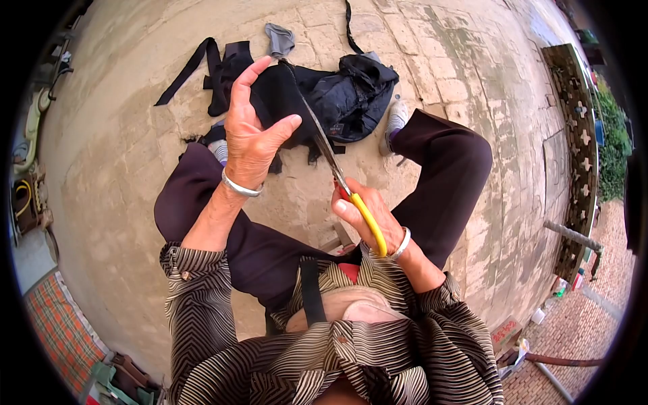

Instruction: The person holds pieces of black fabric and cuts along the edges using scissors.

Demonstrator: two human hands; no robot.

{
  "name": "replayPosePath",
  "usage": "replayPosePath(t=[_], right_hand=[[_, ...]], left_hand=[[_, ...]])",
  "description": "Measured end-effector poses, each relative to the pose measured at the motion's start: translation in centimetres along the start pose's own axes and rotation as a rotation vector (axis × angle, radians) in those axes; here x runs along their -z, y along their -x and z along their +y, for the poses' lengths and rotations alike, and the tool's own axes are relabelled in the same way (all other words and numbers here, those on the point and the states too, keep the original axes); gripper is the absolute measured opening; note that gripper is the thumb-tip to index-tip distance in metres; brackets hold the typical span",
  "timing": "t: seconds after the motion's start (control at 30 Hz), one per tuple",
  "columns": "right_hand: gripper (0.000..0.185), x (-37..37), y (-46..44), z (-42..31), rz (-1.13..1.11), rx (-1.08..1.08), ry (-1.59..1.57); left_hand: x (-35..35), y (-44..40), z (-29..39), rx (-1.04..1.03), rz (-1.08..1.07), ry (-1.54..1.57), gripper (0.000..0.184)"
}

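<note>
My right hand (370, 214) is closed around the yellow handle of a pair of scissors (327, 146), whose long blades point up and to the left. My left hand (251, 138) is raised with thumb and fingers spread, just left of the blades, over a dark cloth. Beyond the blades a black fabric bag (358, 94) lies crumpled on the ground between my feet. Black cloth pieces and a strap (191, 73) are to its left, and a grey scrap (279, 40) is above them. Pale pads (374, 305) and a black strip (312, 293) rest at my lap.
My knees are bent to both sides over stone paving (432, 67). A low patterned brick wall (579, 128) with a metal pipe (572, 234) stands at the right. A plaid cloth (64, 331) is at the lower left, with assorted items along the left edge.
</note>
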State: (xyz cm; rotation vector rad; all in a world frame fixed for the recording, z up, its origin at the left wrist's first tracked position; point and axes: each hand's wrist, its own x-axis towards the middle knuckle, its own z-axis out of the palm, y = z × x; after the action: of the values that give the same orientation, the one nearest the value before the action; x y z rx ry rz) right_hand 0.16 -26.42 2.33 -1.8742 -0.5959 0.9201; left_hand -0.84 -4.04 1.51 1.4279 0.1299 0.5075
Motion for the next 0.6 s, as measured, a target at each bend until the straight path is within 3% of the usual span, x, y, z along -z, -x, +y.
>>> replayPosePath(t=[0.33,0.53,0.6], right_hand=[[0.054,0.69,-0.29,-0.26,-0.025,0.035,-0.072],[0.053,0.27,-0.46,0.18,-0.005,0.035,-0.009],[0.053,0.16,-0.48,0.01,0.005,0.038,0.006]], left_hand=[[0.28,0.07,-0.2,-0.01,-0.011,-0.094,0.075],[-0.19,0.35,0.02,0.026,-0.02,0.017,0.068],[-0.44,0.55,-0.17,0.146,0.014,0.109,0.063]])
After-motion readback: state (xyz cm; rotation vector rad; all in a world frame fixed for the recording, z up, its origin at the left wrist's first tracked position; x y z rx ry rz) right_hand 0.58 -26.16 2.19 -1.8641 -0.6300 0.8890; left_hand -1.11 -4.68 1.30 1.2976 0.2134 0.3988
